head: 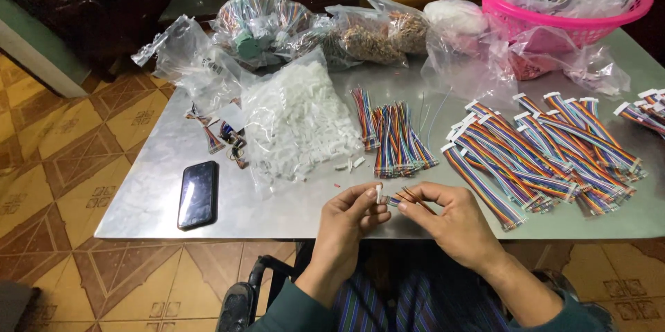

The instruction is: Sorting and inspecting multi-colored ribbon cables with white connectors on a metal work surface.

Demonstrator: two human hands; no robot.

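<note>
- The left hand (353, 214) pinches a small white connector (378, 190) between thumb and forefinger, at the tabletop's (277, 211) near edge.
- The right hand (450, 218) grips a short rainbow ribbon cable (402, 198), its end meeting the connector.
- Loose cables (395, 135) lie just beyond the hands.
- A bag of connectors (294, 121) sits left of those cables; a phone (198, 194) farther left.
- Finished cables (540, 152) lie to their right.

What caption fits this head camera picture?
Left hand pinches a small white connector, right hand holds a rainbow ribbon cable.
</note>
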